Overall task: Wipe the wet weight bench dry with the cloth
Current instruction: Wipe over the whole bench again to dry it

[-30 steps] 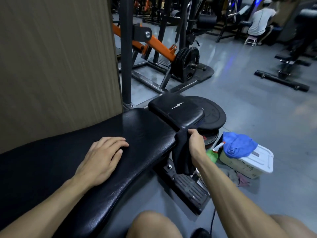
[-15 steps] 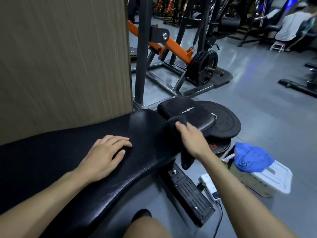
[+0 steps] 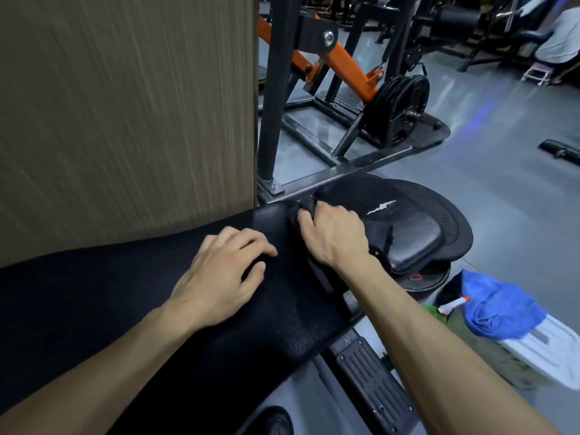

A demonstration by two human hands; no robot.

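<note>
The black padded weight bench point(image 3: 125, 302) runs from the lower left to the centre, with its smaller seat pad point(image 3: 405, 233) at the far end. My left hand point(image 3: 219, 274) lies flat on the long pad, fingers slightly curled. My right hand point(image 3: 332, 237) presses a dark cloth point(image 3: 381, 237) down where the long pad meets the seat pad. Most of the cloth is hidden under that hand; a bunched edge shows at the fingertips and a fold to the right of the hand.
A wood-grain panel point(image 3: 125, 105) stands just behind the bench. An orange-armed machine with weight plates point(image 3: 398, 111) is beyond. Plates point(image 3: 452, 221) lie under the seat pad. A white box point(image 3: 546, 353) with a blue cloth point(image 3: 499, 306) and spray bottle point(image 3: 452, 306) sits on the floor at right.
My right hand lifted the cloth from beside the bench's edge onto the pad and slid it left to the gap between the pads. My left hand stayed on the bench.
</note>
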